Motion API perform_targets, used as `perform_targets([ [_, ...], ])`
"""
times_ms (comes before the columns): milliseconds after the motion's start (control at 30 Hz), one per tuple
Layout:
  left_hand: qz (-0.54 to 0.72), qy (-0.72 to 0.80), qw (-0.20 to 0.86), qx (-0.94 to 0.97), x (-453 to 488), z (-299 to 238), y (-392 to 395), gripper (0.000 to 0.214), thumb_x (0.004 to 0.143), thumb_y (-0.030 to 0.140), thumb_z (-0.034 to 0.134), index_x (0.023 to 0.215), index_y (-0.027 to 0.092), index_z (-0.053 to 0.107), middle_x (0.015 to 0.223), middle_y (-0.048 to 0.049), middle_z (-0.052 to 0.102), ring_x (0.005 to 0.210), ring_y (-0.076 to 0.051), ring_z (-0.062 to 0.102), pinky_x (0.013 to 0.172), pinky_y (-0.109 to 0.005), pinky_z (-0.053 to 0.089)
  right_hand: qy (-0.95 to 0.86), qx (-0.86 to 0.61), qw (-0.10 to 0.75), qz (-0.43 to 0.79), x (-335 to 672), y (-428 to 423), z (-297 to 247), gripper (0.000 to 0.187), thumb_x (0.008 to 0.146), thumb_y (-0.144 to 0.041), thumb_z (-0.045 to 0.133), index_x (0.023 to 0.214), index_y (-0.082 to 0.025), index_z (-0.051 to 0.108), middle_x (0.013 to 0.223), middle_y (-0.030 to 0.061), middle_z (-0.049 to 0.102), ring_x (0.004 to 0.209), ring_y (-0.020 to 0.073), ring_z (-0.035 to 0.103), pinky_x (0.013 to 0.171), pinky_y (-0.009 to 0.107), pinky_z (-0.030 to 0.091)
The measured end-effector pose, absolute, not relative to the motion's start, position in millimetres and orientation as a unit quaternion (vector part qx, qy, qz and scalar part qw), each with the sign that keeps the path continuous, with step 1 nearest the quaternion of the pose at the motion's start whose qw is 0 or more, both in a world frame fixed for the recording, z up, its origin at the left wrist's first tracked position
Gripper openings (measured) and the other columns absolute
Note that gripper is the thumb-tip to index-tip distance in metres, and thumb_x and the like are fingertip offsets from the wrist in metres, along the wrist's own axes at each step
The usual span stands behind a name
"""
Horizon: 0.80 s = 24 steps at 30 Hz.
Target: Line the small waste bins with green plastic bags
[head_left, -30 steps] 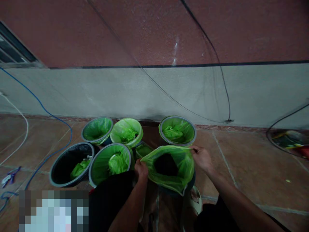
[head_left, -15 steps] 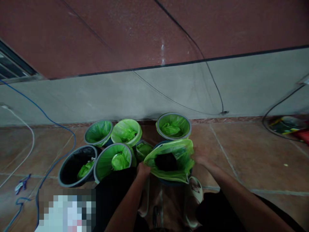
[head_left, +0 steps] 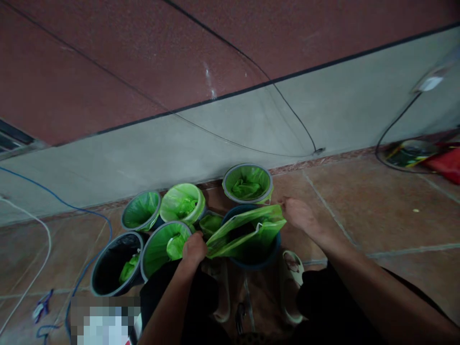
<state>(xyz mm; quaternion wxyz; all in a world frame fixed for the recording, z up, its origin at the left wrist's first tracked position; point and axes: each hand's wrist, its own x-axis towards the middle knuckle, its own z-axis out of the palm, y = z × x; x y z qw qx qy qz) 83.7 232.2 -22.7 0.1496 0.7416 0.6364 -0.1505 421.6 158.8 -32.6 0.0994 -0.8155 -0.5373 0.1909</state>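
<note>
A green plastic bag point(head_left: 264, 232) is stretched between my two hands, above and partly inside a dark blue bin point(head_left: 271, 256). Closed on the left end of its mouth is my left hand point(head_left: 195, 248), while my right hand point(head_left: 297, 213) pinches the right end. The bag's mouth is drawn into a long narrow slit, and its inside looks dark. Just behind stands a grey-rimmed bin point(head_left: 247, 195) lined with green plastic. Near my left hand is another green-lined bin point(head_left: 154, 256) with a bunched green bag point(head_left: 175, 247) in it.
Farther left are a black-lined bin point(head_left: 111, 263), a pale green-lined bin point(head_left: 182, 202) and another lined bin point(head_left: 141, 211). A blue cable point(head_left: 77, 282) and a white cable point(head_left: 45, 258) cross the tiled floor. Red material point(head_left: 447, 163) lies right, by the wall. Sandals point(head_left: 292, 275) flank the blue bin.
The bag's mouth has gone from a wide rounded opening to a narrow taut slit. My left hand has moved left, and more of the blue bin shows. The view has tilted.
</note>
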Motion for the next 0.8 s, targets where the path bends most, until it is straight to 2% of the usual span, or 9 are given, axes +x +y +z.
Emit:
perform_targets([
  [133,-0.121,0.580,0.160,0.790,116,-12,250,0.042,0.090,0.025,0.053,0.130,0.013,0.057,0.125,-0.0153,0.068,0.118,-0.024,0.063,0.101,-0.031,0.045,-0.654,-0.715,0.120,0.215,385,149,-39,0.041,0.081,-0.008,0.051,0.116,-0.019,0.070,0.110,0.0104,0.073,0.101,0.0220,0.069,0.090,0.028,0.050],
  [233,-0.115,0.524,0.174,0.826,144,-23,262,0.052,0.089,0.034,0.057,0.136,0.013,0.051,0.132,-0.0147,0.063,0.126,-0.025,0.057,0.107,-0.032,0.041,-0.684,-0.680,0.090,0.247,365,147,-59,0.052,0.079,-0.003,0.050,0.127,-0.015,0.065,0.123,0.0132,0.069,0.113,0.0237,0.065,0.099,0.030,0.047],
  [367,-0.131,0.498,0.203,0.833,171,-52,272,0.060,0.085,0.032,0.061,0.139,0.010,0.045,0.135,-0.0175,0.060,0.127,-0.026,0.056,0.107,-0.032,0.042,-0.669,-0.695,0.073,0.254,355,154,-91,0.053,0.083,-0.005,0.047,0.134,-0.009,0.059,0.128,0.0184,0.065,0.114,0.0258,0.065,0.097,0.031,0.048],
  [433,-0.140,0.493,0.216,0.831,178,-65,275,0.061,0.085,0.028,0.061,0.140,0.009,0.043,0.131,-0.0183,0.062,0.123,-0.026,0.059,0.103,-0.032,0.044,-0.664,-0.702,0.071,0.246,355,156,-102,0.055,0.081,-0.005,0.047,0.135,-0.009,0.057,0.124,0.0179,0.067,0.109,0.0256,0.066,0.093,0.030,0.050],
  [533,-0.169,0.481,0.227,0.830,185,-76,279,0.045,0.086,0.022,0.055,0.130,0.013,0.055,0.120,-0.0167,0.068,0.114,-0.027,0.065,0.096,-0.034,0.049,-0.671,-0.696,0.071,0.246,355,156,-106,0.045,0.082,-0.006,0.047,0.122,-0.014,0.066,0.113,0.0128,0.072,0.100,0.0226,0.068,0.088,0.028,0.050],
  [633,-0.169,0.479,0.219,0.833,189,-74,282,0.027,0.090,0.021,0.048,0.105,0.017,0.069,0.111,-0.0155,0.071,0.110,-0.028,0.066,0.092,-0.035,0.050,-0.673,-0.692,0.085,0.248,354,158,-100,0.027,0.084,-0.011,0.048,0.092,-0.017,0.073,0.094,0.0106,0.074,0.088,0.0223,0.067,0.079,0.028,0.048],
  [700,-0.128,0.482,0.207,0.842,190,-67,284,0.028,0.092,0.024,0.045,0.099,0.018,0.071,0.109,-0.0151,0.071,0.109,-0.028,0.066,0.092,-0.036,0.049,-0.667,-0.694,0.086,0.258,352,162,-92,0.022,0.082,-0.013,0.051,0.079,-0.016,0.072,0.084,0.0106,0.072,0.081,0.0227,0.066,0.074,0.030,0.046],
  [800,-0.076,0.485,0.199,0.848,189,-50,284,0.031,0.094,0.027,0.043,0.099,0.018,0.072,0.106,-0.0145,0.072,0.106,-0.028,0.066,0.094,-0.037,0.047,-0.671,-0.683,0.100,0.272,350,169,-76,0.022,0.082,-0.015,0.051,0.077,-0.018,0.072,0.082,0.0081,0.072,0.080,0.0212,0.064,0.073,0.030,0.043],
])
